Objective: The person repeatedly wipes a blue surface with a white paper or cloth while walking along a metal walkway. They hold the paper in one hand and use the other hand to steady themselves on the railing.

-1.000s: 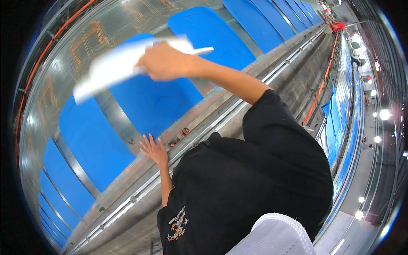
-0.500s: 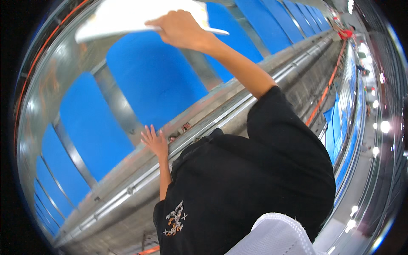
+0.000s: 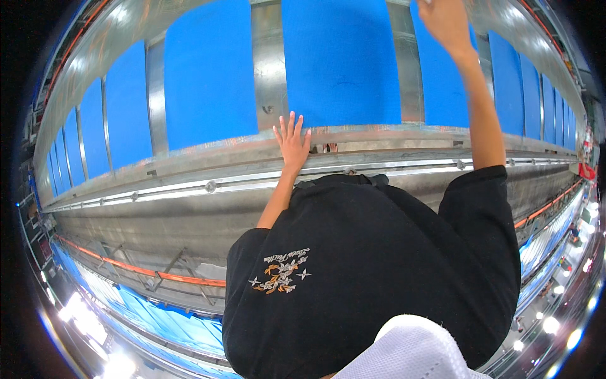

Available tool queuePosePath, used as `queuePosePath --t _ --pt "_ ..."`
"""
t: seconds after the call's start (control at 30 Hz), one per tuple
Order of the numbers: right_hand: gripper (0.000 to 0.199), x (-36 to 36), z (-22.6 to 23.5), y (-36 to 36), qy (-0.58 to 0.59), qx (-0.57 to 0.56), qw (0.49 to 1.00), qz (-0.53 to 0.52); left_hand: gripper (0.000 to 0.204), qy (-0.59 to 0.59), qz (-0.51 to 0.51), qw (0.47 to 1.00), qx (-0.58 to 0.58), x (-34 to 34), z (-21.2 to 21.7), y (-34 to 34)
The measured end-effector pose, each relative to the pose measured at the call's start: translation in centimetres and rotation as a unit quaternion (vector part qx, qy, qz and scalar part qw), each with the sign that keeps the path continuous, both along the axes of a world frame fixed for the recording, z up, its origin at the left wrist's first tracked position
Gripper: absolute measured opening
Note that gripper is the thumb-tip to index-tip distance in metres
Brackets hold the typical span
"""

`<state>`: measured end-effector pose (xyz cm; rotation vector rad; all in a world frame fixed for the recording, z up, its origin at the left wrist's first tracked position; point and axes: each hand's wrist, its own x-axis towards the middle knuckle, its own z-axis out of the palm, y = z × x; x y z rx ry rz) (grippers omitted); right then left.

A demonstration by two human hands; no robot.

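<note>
Now my left hand (image 3: 292, 140) lies flat, fingers spread, grip open, on the metal rail (image 3: 208, 161) below the blue panels (image 3: 341, 60). My right hand (image 3: 445, 22) reaches upward; its grip I cannot tell.

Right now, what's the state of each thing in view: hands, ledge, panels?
Left hand: open, fingers spread, flat on the metal ledge.
Right hand: raised, fingers cut off at the top edge, grip unclear.
Metal ledge: left hand rests on it.
Blue panels: side by side between metal strips.

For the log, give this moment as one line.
left hand open against blue panel | right hand raised, fingers cropped
</note>
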<state>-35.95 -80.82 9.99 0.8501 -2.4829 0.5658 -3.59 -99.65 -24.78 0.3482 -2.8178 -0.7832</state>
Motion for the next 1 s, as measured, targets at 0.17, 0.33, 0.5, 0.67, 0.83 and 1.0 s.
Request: queuePosePath --t 0.17,0.33,0.5,0.67,0.83,1.0 --pt "0.028 5.2 -3.7 0.1 -0.282 0.260 0.881 0.276 0.053 -0.010 0.010 1.000 -0.012 0.9 -1.3 -0.3" --pt "0.040 0.6 -4.2 2.7 -0.237 0.196 0.924 0.228 0.057 -0.005 -0.024 0.998 -0.053 1.1 -1.7 -0.5" --pt "0.029 -1.0 0.9 0.7 -0.026 -0.017 0.998 0.048 0.050 -0.009 0.004 1.000 0.004 -0.2 -0.4 0.0" --pt "0.033 4.3 -1.9 0.3 -0.163 0.283 0.937 0.127 0.050 -0.041 0.038 0.995 -0.083 -0.1 0.5 0.7" --pt "0.037 6.2 -1.5 1.7 -0.314 0.239 0.884 0.252 0.057 -0.171 0.007 0.983 -0.066 1.6 2.5 0.1" --pt "0.038 2.5 1.8 -2.0 -0.206 -0.028 0.956 0.208 0.055 0.009 0.095 0.995 -0.009 7.6 3.5 -5.0"
